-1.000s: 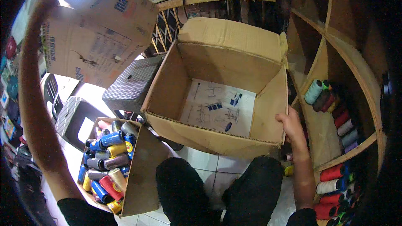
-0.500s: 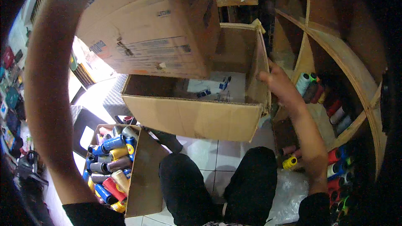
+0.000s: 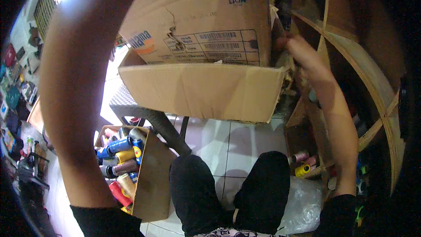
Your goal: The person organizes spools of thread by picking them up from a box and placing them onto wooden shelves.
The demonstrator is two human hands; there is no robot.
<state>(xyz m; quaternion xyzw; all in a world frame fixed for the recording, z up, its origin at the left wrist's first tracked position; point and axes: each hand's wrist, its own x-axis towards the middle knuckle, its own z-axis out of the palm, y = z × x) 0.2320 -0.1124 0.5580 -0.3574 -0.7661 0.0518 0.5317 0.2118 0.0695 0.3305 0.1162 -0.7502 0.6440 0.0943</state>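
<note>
A large printed cardboard box point(image 3: 197, 22) stands partly down inside a wider open cardboard box point(image 3: 197, 90), its lower end behind the front wall. My left forearm point(image 3: 79, 105) reaches up along the left side and past the top edge, so that hand is out of the picture. At the wider box's right wall, my right hand point(image 3: 298, 48) has its fingers closed round the rim, beside the printed box. The wider box is raised over a dark grey stool point(image 3: 158, 120), tilted slightly.
At lower left, a cardboard box point(image 3: 153, 184) holds several thread spools point(image 3: 120, 145). Wooden shelving point(image 3: 372, 79) curves along the right, with more spools point(image 3: 302, 170) low down. A clear plastic bag point(image 3: 302, 204) lies by my right knee, over white floor tiles point(image 3: 210, 136).
The printed box has swung right and down into the wider box, covering its inside. The wider box has shifted slightly up and left, showing more of the stool. My right hand stays at its wall.
</note>
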